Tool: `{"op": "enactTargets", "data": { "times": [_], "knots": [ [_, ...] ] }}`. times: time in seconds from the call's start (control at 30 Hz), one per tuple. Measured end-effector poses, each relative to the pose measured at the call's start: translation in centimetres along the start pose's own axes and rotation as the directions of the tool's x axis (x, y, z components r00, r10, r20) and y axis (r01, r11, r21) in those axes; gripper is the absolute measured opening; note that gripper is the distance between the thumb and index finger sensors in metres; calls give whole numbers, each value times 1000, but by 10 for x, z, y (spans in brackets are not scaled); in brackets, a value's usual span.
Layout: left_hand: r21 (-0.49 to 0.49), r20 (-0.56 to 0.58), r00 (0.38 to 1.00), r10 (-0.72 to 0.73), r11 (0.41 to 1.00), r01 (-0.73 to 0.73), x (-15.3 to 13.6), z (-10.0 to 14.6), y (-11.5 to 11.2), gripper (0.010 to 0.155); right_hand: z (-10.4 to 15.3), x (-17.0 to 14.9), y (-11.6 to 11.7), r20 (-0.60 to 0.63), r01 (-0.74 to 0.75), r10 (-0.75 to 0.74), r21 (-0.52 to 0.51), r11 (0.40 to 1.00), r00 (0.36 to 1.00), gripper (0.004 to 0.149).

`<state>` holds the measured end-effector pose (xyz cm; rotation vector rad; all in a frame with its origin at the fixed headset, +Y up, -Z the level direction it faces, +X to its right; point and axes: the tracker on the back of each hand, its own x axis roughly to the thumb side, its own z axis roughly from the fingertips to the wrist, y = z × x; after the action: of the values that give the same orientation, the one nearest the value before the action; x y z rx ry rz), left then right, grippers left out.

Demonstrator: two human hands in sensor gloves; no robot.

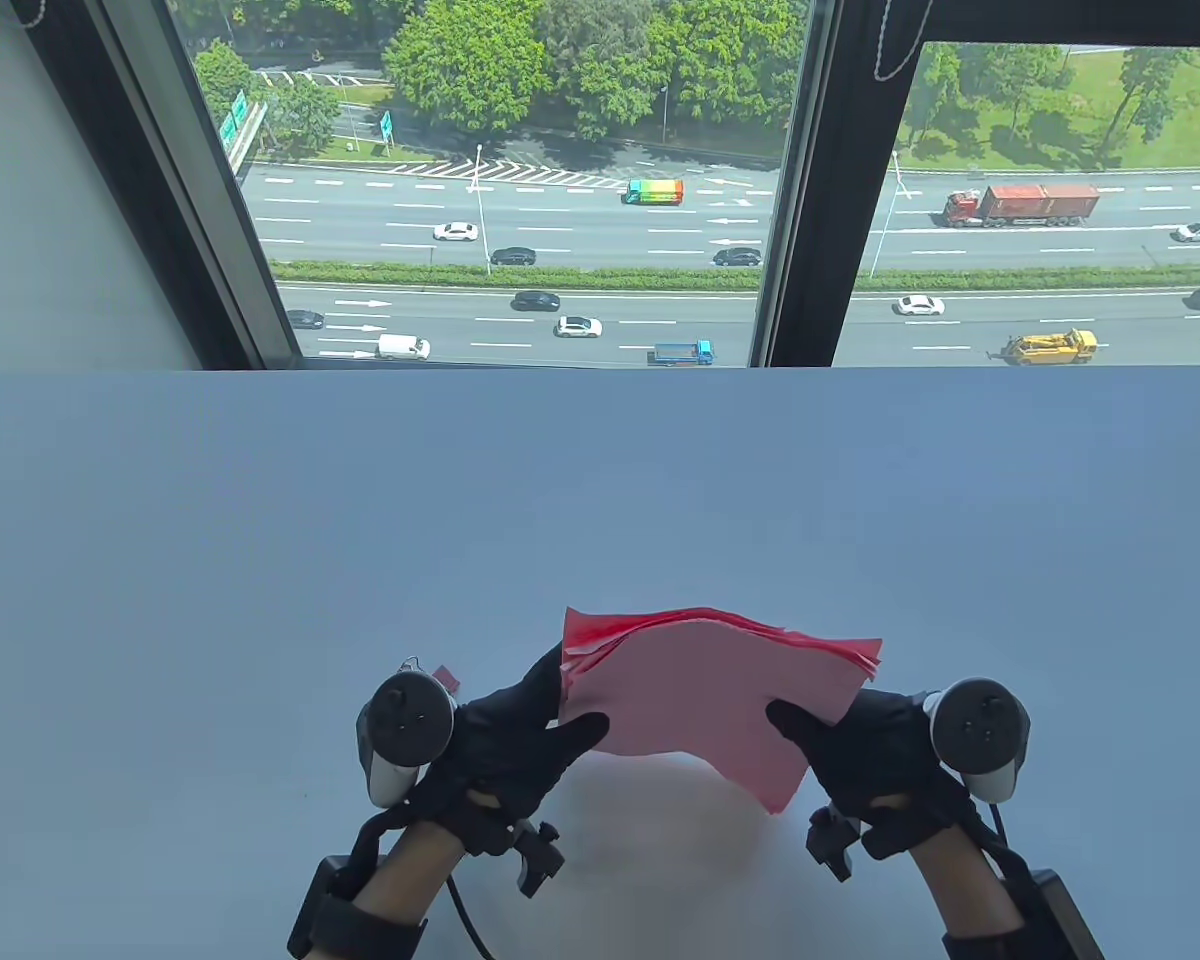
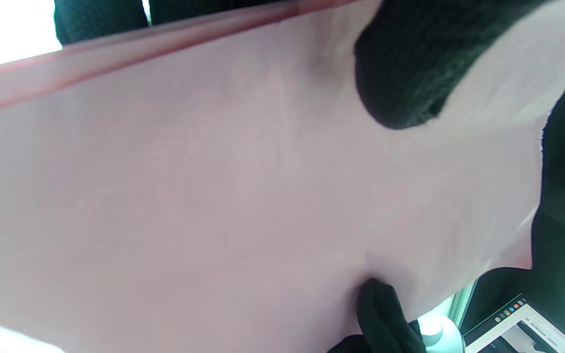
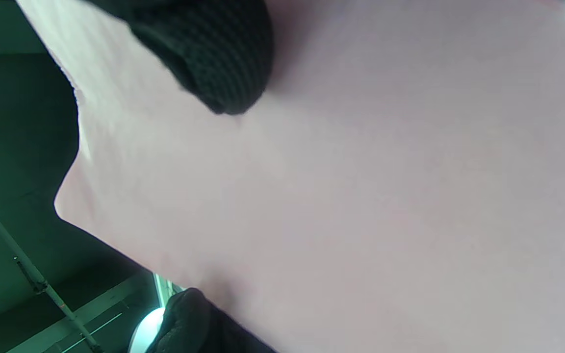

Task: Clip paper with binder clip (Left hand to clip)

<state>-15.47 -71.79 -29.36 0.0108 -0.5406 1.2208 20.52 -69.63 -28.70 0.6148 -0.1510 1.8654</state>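
A stack of pink paper sheets (image 1: 700,690) is held up off the grey table (image 1: 600,480), near its front edge. My left hand (image 1: 565,705) grips the stack's left side, thumb on the near face and fingers behind. My right hand (image 1: 810,730) grips the right side the same way. The sheets fan out slightly at the top edge. The paper fills the left wrist view (image 2: 214,196) and the right wrist view (image 3: 361,196), with a black-gloved thumb (image 2: 405,73) (image 3: 214,59) pressed on it in each. A small red item (image 1: 447,678), possibly the binder clip, shows just behind the left tracker, mostly hidden.
The table ends at its far edge against a large window (image 1: 520,200) with dark frames. A laptop screen (image 2: 523,328) shows at the lower right of the left wrist view.
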Motion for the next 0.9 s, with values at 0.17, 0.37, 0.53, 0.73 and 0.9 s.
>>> {"op": "enactTargets", "data": {
  "times": [0.17, 0.37, 0.53, 0.73, 0.9],
  "knots": [
    [11, -2, 1000, -19, 1000, 19, 1, -1, 11, 72, 0, 2, -2, 16, -25, 25, -11, 1000, 1000, 44],
    [-84, -10, 1000, -2, 996, 1, -5, -3, 4, 89, 0, 3, 0, 13, 33, -34, 35, 999, 999, 44],
    [-135, 1, 997, 80, 988, -79, -5, -5, -10, 58, 0, 4, 7, 22, 16, -17, 44, 999, 1000, 43],
    [-51, 70, 996, 48, 998, -44, 4, -2, -18, 53, 3, 7, 15, 75, 3, 0, -36, 999, 997, 54],
    [-113, 2, 998, 56, 992, -55, -8, -3, -29, 59, 1, -5, 27, -3, -83, 83, 30, 996, 997, 59]
  ]
}}
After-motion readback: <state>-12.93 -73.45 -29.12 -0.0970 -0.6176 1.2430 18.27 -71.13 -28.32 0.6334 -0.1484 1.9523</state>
